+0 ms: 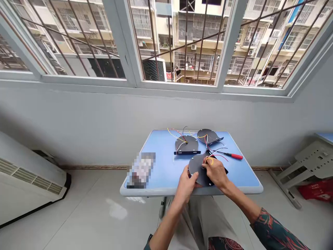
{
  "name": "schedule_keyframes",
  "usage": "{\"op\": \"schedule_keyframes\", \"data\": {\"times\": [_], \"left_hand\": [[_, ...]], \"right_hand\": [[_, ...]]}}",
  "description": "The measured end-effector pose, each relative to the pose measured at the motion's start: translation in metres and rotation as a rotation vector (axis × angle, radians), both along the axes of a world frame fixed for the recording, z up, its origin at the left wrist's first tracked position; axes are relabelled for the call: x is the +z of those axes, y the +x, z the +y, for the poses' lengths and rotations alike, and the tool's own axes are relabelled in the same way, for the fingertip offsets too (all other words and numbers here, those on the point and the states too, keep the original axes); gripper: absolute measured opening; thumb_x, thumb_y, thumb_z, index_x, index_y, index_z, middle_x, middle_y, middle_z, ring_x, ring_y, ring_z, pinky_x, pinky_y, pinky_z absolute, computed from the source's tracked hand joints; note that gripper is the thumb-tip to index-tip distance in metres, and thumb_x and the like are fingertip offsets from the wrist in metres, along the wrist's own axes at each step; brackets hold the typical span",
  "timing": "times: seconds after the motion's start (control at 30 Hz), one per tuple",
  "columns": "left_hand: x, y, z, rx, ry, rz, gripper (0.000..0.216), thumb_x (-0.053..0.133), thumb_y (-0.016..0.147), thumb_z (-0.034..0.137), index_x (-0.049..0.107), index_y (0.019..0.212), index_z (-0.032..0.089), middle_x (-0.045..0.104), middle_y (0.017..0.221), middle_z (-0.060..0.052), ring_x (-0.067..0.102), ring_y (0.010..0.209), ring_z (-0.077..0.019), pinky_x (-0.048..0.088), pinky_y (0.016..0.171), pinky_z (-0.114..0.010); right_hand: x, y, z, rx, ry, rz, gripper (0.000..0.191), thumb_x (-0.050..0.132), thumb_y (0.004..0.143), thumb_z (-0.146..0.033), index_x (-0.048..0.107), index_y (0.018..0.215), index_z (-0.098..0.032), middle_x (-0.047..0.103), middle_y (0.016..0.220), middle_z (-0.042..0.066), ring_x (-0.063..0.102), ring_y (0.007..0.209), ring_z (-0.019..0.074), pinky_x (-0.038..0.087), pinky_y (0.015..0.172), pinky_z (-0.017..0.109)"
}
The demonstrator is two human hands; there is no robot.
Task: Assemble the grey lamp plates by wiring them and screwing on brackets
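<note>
A small blue table (156,166) stands under a window. Three dark round plates with coloured wires lie on it. My left hand (186,184) grips the near edge of the closest plate (197,164). My right hand (216,172) rests on that plate's right side, fingers pinched on its yellow wire (210,159). Two more plates sit farther back: one in the middle (186,144) and one behind it to the right (206,135). A red-handled screwdriver (232,156) lies on the table just right of my right hand.
A blurred flat object (142,170) lies at the table's left front. A white air-conditioning unit (28,173) stands on the floor at left. An overturned grey desk (309,163) and a red bag (317,190) sit at right. A barred window (166,41) spans the wall.
</note>
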State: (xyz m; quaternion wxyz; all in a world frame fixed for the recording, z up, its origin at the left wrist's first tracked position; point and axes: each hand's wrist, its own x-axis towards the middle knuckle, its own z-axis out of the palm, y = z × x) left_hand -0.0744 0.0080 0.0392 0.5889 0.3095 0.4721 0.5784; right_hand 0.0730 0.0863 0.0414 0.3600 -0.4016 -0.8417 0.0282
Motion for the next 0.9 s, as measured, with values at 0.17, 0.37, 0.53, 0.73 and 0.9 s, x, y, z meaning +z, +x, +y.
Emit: {"op": "schedule_keyframes", "data": {"times": [0.17, 0.37, 0.53, 0.73, 0.9], "left_hand": [[-0.003, 0.001, 0.017, 0.021, -0.033, 0.01, 0.07, 0.084, 0.066, 0.038, 0.056, 0.126, 0.014, 0.068, 0.116, -0.013, 0.069, 0.088, -0.0224, 0.063, 0.065, -0.033], [-0.002, 0.007, 0.02, 0.066, -0.028, 0.153, 0.063, 0.08, 0.073, 0.038, 0.058, 0.128, 0.017, 0.068, 0.123, -0.012, 0.069, 0.088, -0.0199, 0.062, 0.066, -0.029], [0.0, 0.0, 0.027, 0.075, -0.023, 0.659, 0.045, 0.071, 0.081, 0.03, 0.064, 0.124, 0.019, 0.073, 0.101, -0.008, 0.071, 0.076, -0.0213, 0.059, 0.071, -0.032], [0.0, 0.001, 0.027, 0.153, -0.025, 1.344, 0.051, 0.061, 0.091, 0.03, 0.055, 0.139, 0.014, 0.064, 0.121, -0.019, 0.068, 0.104, -0.0309, 0.053, 0.093, -0.042], [-0.007, 0.004, 0.01, 0.28, 0.107, 1.451, 0.044, 0.057, 0.094, 0.028, 0.057, 0.137, 0.02, 0.058, 0.133, -0.016, 0.064, 0.111, -0.0299, 0.052, 0.098, -0.044]], "right_hand": [[-0.003, -0.002, 0.021, 0.059, -0.094, -0.031, 0.012, 0.058, 0.09, -0.01, 0.065, 0.085, -0.019, 0.075, 0.089, 0.008, 0.071, 0.086, 0.0212, 0.053, 0.081, 0.032], [0.01, 0.067, 0.028, 0.175, -0.231, -0.032, 0.02, 0.069, 0.081, -0.011, 0.074, 0.096, -0.024, 0.078, 0.104, 0.005, 0.073, 0.099, 0.0227, 0.056, 0.09, 0.035], [0.018, 0.15, 0.059, -0.124, -0.251, 0.022, 0.019, 0.06, 0.092, -0.028, 0.078, 0.096, -0.024, 0.079, 0.094, 0.005, 0.072, 0.08, 0.0219, 0.056, 0.079, 0.037], [-0.002, 0.167, 0.086, -0.189, -0.175, -0.16, 0.027, 0.063, 0.086, -0.029, 0.075, 0.108, -0.019, 0.075, 0.109, 0.014, 0.065, 0.104, 0.0301, 0.051, 0.089, 0.045], [0.002, 0.174, 0.049, -0.27, -0.357, 0.222, 0.021, 0.065, 0.085, -0.038, 0.076, 0.093, -0.023, 0.074, 0.093, 0.007, 0.064, 0.087, 0.0233, 0.049, 0.08, 0.039]]}}
